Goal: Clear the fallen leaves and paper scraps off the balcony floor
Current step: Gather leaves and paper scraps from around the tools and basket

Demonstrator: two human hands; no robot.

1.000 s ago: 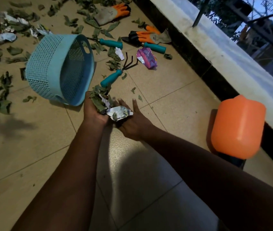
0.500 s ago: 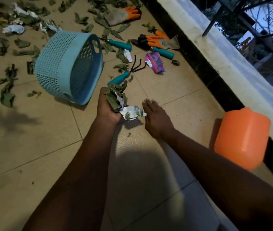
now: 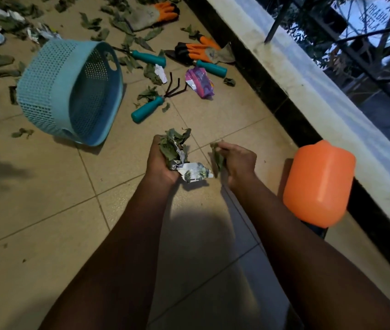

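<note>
Beige floor tiles [image 3: 46, 186] are seen in dim light, bounded at the right by a white parapet [image 3: 308, 91]. Left hand [image 3: 161, 165]: fingers curled round a wad of green leaves [image 3: 173, 147] and a crumpled paper scrap [image 3: 195, 172], held above the floor. Right hand [image 3: 239, 163]: fingers bent, a single leaf [image 3: 218, 158] pinched just beside the wad. A blue perforated basket [image 3: 53, 91] is noted on its side, mouth turned toward the hands, beyond and left of them. Loose leaves and scraps [image 3: 1, 59] are scattered over the far floor. Between basket and parapet lie a teal-handled hand rake [image 3: 151, 106], a purple wrapper [image 3: 200, 83] and orange-fingered gloves [image 3: 198, 52]. An orange container [image 3: 317, 184] is recorded beside the parapet.
</note>
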